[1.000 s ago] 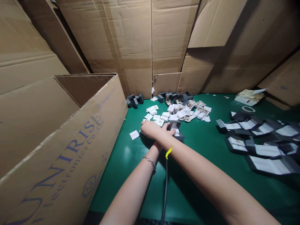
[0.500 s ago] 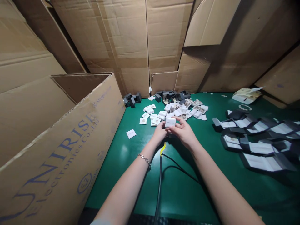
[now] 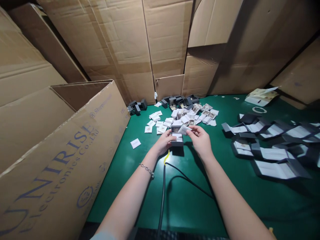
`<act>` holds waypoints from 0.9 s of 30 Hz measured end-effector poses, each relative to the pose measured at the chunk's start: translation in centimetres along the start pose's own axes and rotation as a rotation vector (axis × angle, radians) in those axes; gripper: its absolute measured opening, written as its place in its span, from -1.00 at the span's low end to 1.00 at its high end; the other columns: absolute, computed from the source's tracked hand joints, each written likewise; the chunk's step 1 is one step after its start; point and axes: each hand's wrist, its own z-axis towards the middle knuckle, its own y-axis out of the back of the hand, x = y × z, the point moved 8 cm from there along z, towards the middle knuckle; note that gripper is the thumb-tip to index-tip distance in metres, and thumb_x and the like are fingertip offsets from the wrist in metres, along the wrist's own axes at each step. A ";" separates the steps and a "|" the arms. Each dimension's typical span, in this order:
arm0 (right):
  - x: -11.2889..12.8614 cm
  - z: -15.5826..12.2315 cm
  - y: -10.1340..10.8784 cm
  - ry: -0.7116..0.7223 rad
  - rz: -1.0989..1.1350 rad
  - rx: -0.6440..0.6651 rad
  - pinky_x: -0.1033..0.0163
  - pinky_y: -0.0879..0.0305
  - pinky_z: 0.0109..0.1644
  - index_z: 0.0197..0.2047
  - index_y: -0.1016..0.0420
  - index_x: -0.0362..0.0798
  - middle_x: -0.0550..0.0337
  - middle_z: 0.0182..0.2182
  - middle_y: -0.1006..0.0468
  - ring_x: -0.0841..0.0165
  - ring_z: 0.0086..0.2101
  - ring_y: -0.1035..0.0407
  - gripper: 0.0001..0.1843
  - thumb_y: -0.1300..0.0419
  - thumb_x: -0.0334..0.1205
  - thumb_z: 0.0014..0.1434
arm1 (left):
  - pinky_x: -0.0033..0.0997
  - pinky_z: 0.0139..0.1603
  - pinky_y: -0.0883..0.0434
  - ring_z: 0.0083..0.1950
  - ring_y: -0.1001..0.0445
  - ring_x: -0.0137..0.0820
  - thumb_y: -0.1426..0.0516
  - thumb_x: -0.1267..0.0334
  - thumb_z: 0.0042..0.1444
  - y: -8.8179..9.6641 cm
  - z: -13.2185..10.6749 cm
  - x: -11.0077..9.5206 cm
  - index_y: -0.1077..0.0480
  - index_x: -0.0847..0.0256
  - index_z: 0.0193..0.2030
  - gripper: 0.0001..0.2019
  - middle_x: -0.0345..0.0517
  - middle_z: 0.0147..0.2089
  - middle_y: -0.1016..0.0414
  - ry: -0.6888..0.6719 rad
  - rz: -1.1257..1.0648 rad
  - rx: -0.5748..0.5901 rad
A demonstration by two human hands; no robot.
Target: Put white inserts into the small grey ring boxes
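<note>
box (image 3: pixel 177 139) in left hand (image 3: pixel 163 142) | right hand (image 3: pixel 200 140) pinches white card (image 3: pixel 184 129)

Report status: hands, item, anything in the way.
Left hand holds small dark box. Right hand pinches white card above it. Black cable between forearms, clear of box.

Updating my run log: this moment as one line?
left hand: holds open small dark box | right hand: pinches white card by the box | behind: card pile on green table
</note>
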 end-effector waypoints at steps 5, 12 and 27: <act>1.5 -0.8 -0.8 0.185 -0.270 0.026 0.15 -0.25 -0.11 -0.37 -0.50 -0.05 0.15 -0.37 -0.54 0.29 -0.30 -0.38 -0.84 -0.17 -0.18 -0.01 | -0.47 -0.24 -0.33 -0.26 -0.43 -0.47 -0.23 0.38 -0.15 0.1 0.1 0.2 -0.34 0.20 -0.04 -0.55 -0.12 -0.16 -0.46 0.005 0.017 0.026; 1.7 -1.3 -1.2 0.233 -0.324 0.026 0.17 -0.29 -0.13 -0.33 -0.54 -0.03 0.14 -0.34 -0.57 0.28 -0.29 -0.42 -0.81 -0.14 -0.17 0.02 | -0.59 -0.40 -0.21 -0.35 -0.37 -0.55 -0.26 0.34 -0.17 -0.3 0.1 0.5 -0.34 0.19 -0.03 -0.53 -0.17 -0.23 -0.42 0.011 0.079 0.076; 0.8 -1.2 -0.7 0.120 -0.351 -0.032 0.27 -0.26 -0.30 -0.40 -0.47 -0.07 0.19 -0.48 -0.53 0.36 -0.44 -0.36 -0.78 -0.18 -0.09 -0.03 | -0.59 -0.44 -0.21 -0.34 -0.36 -0.53 -0.25 0.35 -0.18 -0.7 -0.1 0.1 -0.29 0.19 -0.03 -0.51 -0.14 -0.17 -0.41 -0.038 0.142 0.061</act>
